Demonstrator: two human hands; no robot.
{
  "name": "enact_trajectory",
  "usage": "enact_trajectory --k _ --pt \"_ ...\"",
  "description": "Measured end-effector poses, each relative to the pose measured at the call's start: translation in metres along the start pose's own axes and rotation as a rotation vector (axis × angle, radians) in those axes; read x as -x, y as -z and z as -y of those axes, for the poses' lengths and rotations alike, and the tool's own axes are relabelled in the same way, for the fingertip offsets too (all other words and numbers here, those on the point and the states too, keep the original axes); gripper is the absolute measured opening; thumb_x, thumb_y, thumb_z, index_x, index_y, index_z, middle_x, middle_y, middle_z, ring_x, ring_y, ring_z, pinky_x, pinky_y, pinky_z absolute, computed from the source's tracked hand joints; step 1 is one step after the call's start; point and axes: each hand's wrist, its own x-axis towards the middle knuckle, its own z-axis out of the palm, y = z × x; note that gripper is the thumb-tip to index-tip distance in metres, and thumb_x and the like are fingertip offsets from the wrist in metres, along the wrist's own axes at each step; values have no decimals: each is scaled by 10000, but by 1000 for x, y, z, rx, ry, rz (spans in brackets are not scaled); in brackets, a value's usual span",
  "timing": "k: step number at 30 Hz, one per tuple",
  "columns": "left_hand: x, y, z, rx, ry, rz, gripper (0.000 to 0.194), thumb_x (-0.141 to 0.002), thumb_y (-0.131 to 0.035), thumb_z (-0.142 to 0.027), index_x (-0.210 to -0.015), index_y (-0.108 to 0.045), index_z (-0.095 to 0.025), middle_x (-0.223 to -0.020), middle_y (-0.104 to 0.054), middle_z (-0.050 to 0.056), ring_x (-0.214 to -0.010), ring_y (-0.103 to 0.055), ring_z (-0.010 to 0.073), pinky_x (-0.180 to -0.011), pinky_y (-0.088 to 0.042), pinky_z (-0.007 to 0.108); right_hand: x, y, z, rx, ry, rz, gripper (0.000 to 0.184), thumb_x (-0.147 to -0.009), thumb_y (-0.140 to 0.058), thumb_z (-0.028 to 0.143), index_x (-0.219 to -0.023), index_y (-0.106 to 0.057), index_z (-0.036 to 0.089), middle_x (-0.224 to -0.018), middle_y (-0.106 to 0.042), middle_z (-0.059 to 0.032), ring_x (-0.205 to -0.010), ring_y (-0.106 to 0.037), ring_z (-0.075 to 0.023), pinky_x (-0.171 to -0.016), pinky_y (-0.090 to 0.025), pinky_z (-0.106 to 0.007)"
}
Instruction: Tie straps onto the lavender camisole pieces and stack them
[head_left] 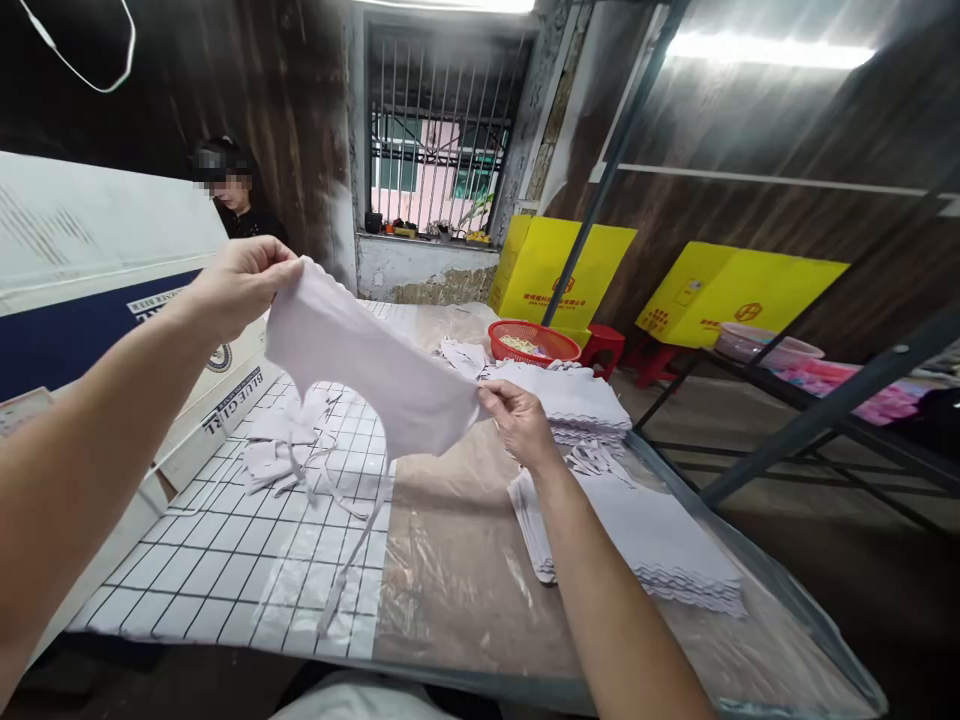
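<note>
Fabric piece [367, 350] above a table [457, 560], near a barred window [442, 130].

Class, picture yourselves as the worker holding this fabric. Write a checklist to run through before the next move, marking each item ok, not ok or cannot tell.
1. Left hand has a grip on one end of the pale fabric piece: ok.
2. Right hand has a grip on the other end: ok.
3. Fabric piece held above the table: ok, its main part is raised.
4. Grid-patterned surface free of scraps: not ok, loose scraps lie on it.
5. Nearer fabric stack squared up: not ok, its left end is fanned out.
6. Fabric piece free of flaws: cannot tell at this detail.
</note>
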Motion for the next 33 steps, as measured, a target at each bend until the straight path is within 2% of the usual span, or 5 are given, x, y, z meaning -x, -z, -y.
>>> enact_trajectory --k 10,17,25,30,33 --pt "-9 0 -5 101 141 50 236 -787 -705 -268 -681 -524 -158 -615 -494 -47 -573 -410 91 -564 -329 219 -26 28 32 26 194 -132 250 -818 -681 484 -816 -694 235 -977 -683 -35 -992 -604 -202 -920 -454 -347" --pt "-15 -3 -6 154 135 26 242 -687 -738 -326 -664 -569 -155 -613 -518 -28 -545 -434 91 -498 -333 191 -14 32 32 -60 -75 184 481 -820 -621 658 -686 -508 210 -672 -494 20 -615 -434 -119 -580 -395 -236" --pt "-14 -1 -10 263 130 129 248 -730 -741 -302 -691 -555 -143 -569 -446 -48 -489 -367 57 -462 -276 160 -5 44 40 -149 -287 352 493 -685 -776 624 -768 -514 214 -603 -476 64 -491 -379 -78 -475 -328 -204" --pt "-16 -33 16 -46 157 335 146 -751 -669 -225 -674 -564 -160 -609 -517 -23 -552 -472 100 -535 -365 201 -23 55 50 216 -366 676 365 -650 -807 470 -803 -667 170 -796 -677 -29 -746 -610 -187 -677 -465 -276" --pt "-27 -65 33 -284 247 338 164 -678 -669 -119 -591 -538 -165 -565 -517 -9 -581 -500 139 -547 -348 237 -55 49 41 594 -295 420 167 -617 -790 282 -648 -672 168 -687 -673 -32 -692 -605 -200 -683 -450 -301"
